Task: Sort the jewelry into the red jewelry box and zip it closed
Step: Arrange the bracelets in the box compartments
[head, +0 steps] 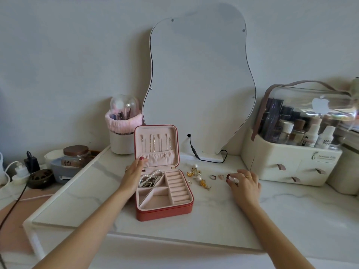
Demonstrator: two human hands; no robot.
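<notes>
Risk is sitting with your right hand [245,182], whose fingers [231,178] are pinching a small clear piece beside the rings [213,177] while your left hand [134,172] is steadying the open red jewelry box [165,209] mid-desk [213,220]; a slipping pinch is scattering them.

Printed on the front of the cream cosmetics organizer [291,162], beside a small leaf-like emblem: "Serious Life", with a finer line beneath too small to read. Stuck on its clear lid [310,101]: a white apple-shaped logo sticker [320,105]. Bottle labels inside blurred, unreadable.
</notes>
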